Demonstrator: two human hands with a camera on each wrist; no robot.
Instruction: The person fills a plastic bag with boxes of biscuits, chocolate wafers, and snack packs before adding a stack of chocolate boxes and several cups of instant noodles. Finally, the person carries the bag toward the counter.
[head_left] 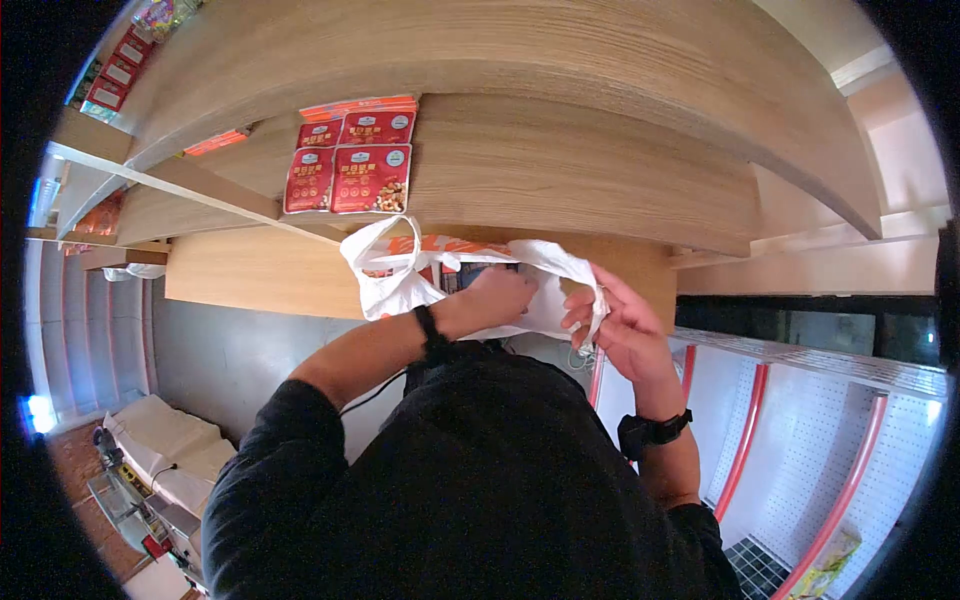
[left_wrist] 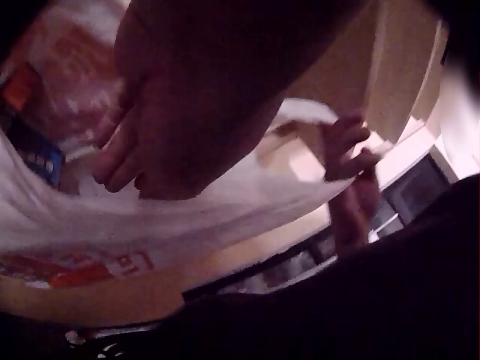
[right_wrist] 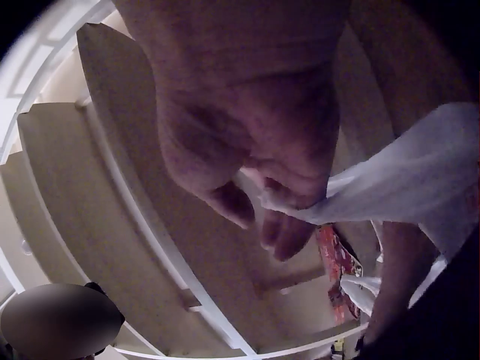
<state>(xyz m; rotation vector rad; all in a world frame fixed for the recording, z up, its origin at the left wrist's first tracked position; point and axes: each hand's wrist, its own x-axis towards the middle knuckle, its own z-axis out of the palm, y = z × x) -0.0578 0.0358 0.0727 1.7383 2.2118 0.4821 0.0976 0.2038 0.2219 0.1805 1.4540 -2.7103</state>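
Observation:
A white plastic bag [head_left: 390, 296] with orange print stands with its mouth spread at the shelf's front edge. My left hand [head_left: 503, 296] reaches into that mouth, knuckles up. In the left wrist view, the fingers of my left hand [left_wrist: 142, 142] point down inside the bag, near a blue-and-dark pack [left_wrist: 36, 156] and an orange-and-white wrapper [left_wrist: 71, 60]; what lies under the palm is hidden. My right hand [head_left: 630, 330] pinches the bag's right handle and draws it outward; in the right wrist view, the white film [right_wrist: 405, 176] runs taut from its fingers.
Behind the bag, red nut-mix pouches [head_left: 370, 178] stand in rows on a wooden shelf [head_left: 580, 160]. Another wooden board [head_left: 500, 35] overhangs them. White racks with red uprights [head_left: 745, 440] rise at the right. A covered cart [head_left: 165, 450] stands at lower left on the floor.

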